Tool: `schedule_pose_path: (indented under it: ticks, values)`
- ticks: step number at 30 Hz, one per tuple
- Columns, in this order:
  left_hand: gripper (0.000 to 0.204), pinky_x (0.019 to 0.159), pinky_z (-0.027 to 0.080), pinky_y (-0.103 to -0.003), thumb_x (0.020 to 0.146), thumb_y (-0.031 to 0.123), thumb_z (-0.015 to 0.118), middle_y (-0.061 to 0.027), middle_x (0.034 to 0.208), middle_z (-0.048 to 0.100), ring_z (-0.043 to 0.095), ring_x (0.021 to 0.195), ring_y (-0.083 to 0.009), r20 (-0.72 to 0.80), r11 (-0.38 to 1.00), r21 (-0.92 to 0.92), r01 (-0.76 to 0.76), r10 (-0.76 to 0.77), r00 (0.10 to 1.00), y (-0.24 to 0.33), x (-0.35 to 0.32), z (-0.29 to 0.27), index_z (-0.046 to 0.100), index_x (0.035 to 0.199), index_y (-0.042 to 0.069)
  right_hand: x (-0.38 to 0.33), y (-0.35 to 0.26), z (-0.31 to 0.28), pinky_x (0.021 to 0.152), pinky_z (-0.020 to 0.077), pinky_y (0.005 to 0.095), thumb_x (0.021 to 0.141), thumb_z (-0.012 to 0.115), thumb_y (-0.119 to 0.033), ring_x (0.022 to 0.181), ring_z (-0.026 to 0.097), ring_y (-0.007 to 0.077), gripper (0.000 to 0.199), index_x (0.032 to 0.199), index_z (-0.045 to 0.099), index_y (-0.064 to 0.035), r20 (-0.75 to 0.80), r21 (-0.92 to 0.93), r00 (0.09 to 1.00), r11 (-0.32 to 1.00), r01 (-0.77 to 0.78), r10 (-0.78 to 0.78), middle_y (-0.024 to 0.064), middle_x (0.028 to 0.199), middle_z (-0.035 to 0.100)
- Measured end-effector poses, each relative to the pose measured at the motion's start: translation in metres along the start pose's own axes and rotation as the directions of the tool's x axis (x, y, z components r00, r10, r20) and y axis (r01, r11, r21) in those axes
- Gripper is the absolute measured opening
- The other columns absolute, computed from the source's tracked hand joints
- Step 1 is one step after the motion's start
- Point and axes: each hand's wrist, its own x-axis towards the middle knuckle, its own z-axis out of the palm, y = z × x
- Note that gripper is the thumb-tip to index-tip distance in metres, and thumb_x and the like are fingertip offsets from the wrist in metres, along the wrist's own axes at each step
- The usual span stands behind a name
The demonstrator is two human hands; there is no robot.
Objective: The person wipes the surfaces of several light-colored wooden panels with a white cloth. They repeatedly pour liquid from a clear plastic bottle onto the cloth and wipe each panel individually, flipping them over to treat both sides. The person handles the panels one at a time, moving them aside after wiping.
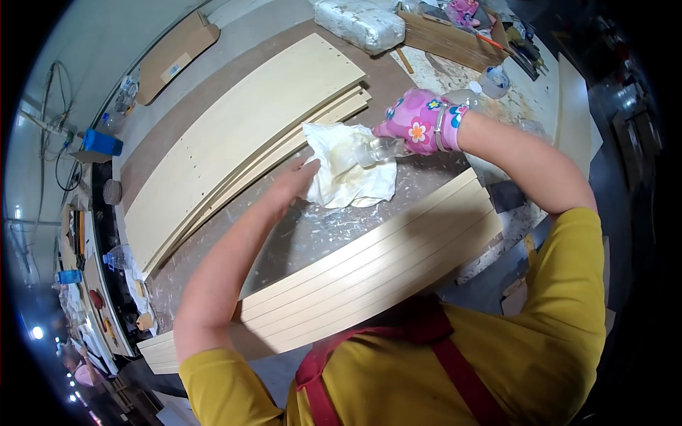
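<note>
A white cloth (359, 186) with a damp-looking, yellowish patch lies spread on the work table (298, 238). My bare left hand (295, 182) grips its left edge, the fingertips partly hidden at the fold. In a pink flowered glove, my right hand (418, 124) is closed around a clear bottle (382, 150). The bottle is tilted, its clear end over the right part of the cloth; the rest is covered by the glove. Behind the cloth lies a stack of long pale boards (249, 121) with small holes along the edges. Nearer me, several narrow boards (369, 263) lie side by side.
A plastic-wrapped block (361, 25) and a wooden box (447, 39) with tools stand at the back right. Beside my right wrist is a clear container (494, 82). Cardboard (176, 57) and a blue box (103, 142) lie left. Another person (87, 370) is far left.
</note>
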Motion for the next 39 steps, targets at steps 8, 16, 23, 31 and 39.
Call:
schedule_pose_path:
  ticks: [8,16,23,31,39]
  values:
    - [0.058,0.094,0.045,-0.034,0.09,0.034,0.061,-0.0141,0.122,0.059,0.059,0.108,-0.0217,0.083,0.992,-0.024,0.122,-0.119,0.989,-0.016,0.024,0.009,0.045,0.132,-0.002,-0.034,0.024,0.067,0.086,0.0483,0.0415,0.078,0.07,-0.026,0.099,0.061,0.0352,0.057,0.131,0.051,-0.0168,-0.164,0.539,0.983,0.842,0.014,0.088,0.0152,0.108,0.064]
    - [0.048,0.097,0.045,-0.039,0.089,0.024,0.051,-0.0145,0.124,0.059,0.059,0.111,-0.0281,0.136,0.878,-0.459,0.137,-0.083,0.987,0.0,0.016,0.022,0.047,0.129,-0.001,-0.045,0.056,0.098,0.099,0.0418,0.0361,0.081,0.071,-0.027,0.118,0.054,0.0273,0.07,0.14,0.039,-0.0088,-0.339,0.851,0.872,0.511,0.124,0.353,0.0178,0.13,0.053]
    - [0.051,0.098,0.047,-0.042,0.084,0.022,0.052,-0.0181,0.121,0.06,0.06,0.108,-0.0302,0.184,0.753,-0.654,0.068,0.071,0.98,0.025,-0.001,-0.006,0.047,0.128,-0.005,0.027,0.096,0.122,0.103,0.0391,0.0346,0.076,0.076,-0.021,0.126,0.046,0.024,0.08,0.141,0.035,-0.0047,-0.391,0.788,0.326,0.129,0.602,0.861,0.0164,0.135,0.049]
    - [0.061,0.101,0.044,-0.045,0.083,0.03,0.048,-0.0203,0.126,0.056,0.057,0.113,-0.0348,0.053,0.774,-0.616,-0.145,0.224,0.973,0.065,-0.032,-0.014,0.043,0.133,-0.005,0.04,0.069,0.133,0.102,0.0399,0.0368,0.077,0.075,-0.033,0.124,0.048,0.0259,0.075,0.134,0.038,-0.0007,-0.462,0.885,0.36,0.446,0.131,0.811,0.0183,0.135,0.047]
    - [0.061,0.1,0.044,-0.045,0.08,0.028,0.049,-0.0194,0.126,0.056,0.056,0.114,-0.0334,0.049,0.722,-0.66,-0.209,0.318,0.947,0.086,-0.057,0.003,0.044,0.132,-0.004,-0.002,0.026,0.127,0.091,0.0487,0.0321,0.083,0.07,-0.021,0.103,0.06,0.0185,0.055,0.131,0.044,-0.0122,-0.538,0.627,0.682,-0.306,0.716,0.496,0.0058,0.115,0.057]
